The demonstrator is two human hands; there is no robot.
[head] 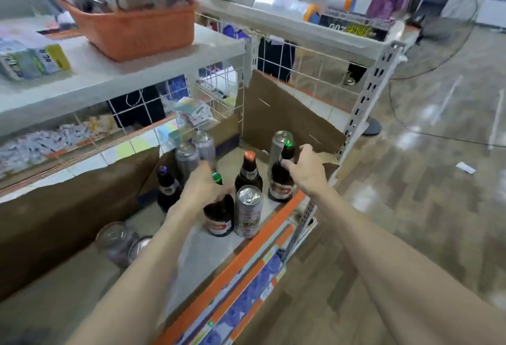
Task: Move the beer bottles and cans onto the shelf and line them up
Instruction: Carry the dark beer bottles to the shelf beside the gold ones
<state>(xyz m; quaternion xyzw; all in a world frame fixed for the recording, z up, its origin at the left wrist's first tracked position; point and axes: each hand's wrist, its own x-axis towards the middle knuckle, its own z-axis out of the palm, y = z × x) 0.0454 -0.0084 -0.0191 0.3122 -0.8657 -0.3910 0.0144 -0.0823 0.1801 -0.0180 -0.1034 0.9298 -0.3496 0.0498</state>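
I see four dark brown bottles upright on the white shelf (202, 251), mid-frame: purple-capped bottle (167, 190) leftmost, red-capped bottle (248, 173) behind, green-capped centre bottle (219, 213) and green-capped right bottle (279, 183), both held by the neck. A silver front can (248, 212) stands just beside the centre bottle, a tall can (279, 143) stands behind the right bottle, and a grey can (187, 159) and a rear grey can (205, 144) stand at the back.

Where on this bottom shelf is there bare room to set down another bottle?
Bare shelf lies nearer you than the front can, along the orange edge. A smaller gap sits behind the red-cap bottle. Around that can it is crowded.
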